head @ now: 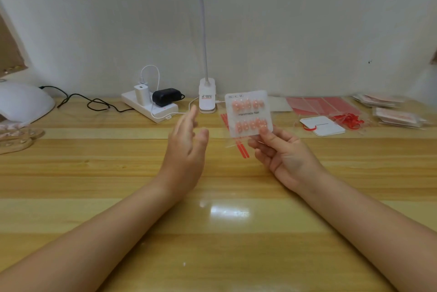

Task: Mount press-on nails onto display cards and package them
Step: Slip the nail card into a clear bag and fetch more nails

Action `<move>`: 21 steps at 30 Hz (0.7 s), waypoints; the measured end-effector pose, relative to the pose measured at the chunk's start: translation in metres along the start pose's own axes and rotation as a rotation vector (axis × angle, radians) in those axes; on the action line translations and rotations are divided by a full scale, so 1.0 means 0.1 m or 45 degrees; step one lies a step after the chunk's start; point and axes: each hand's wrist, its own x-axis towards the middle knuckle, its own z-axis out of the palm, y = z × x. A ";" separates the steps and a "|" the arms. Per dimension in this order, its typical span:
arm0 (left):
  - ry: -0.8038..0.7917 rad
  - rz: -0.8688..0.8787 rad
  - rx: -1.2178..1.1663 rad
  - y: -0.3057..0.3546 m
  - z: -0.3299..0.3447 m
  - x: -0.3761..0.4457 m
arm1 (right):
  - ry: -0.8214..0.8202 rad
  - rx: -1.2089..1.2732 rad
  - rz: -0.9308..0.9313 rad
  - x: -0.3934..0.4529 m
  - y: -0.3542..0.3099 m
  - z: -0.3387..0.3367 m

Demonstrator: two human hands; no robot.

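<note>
My right hand (281,154) holds a white display card (248,114) upright above the table, pinching its lower right corner between thumb and fingers. The card carries two rows of pink press-on nails and seems to sit in a clear bag. My left hand (186,147) hovers just left of the card with straight fingers and holds nothing. A blank white card (322,126) with a red strip lies on the table to the right. Red-edged clear bags (324,104) lie behind it. Finished packs (395,115) are stacked at the far right.
A clip-on desk lamp (207,99) stands at the back centre, beside a white power strip (151,107) with chargers and cables. A white nail lamp (23,102) sits at the far left, with wooden nail holders (16,138) in front. Peeled red strips (350,120) lie near the blank card.
</note>
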 end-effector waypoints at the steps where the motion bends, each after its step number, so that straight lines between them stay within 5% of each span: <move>1: -0.038 -0.178 -0.214 0.03 0.02 0.00 | 0.020 -0.009 -0.017 0.01 0.01 0.00; 4: -0.121 -0.402 -0.447 0.06 0.08 0.00 | 0.035 -0.087 -0.062 -0.01 0.03 0.02; 9: -0.133 -0.453 -0.518 0.01 0.10 -0.01 | -0.016 -0.230 -0.095 -0.05 0.04 0.04; 21: -0.038 -0.334 -0.414 0.03 0.08 -0.02 | 0.042 -0.282 -0.124 -0.08 0.04 0.08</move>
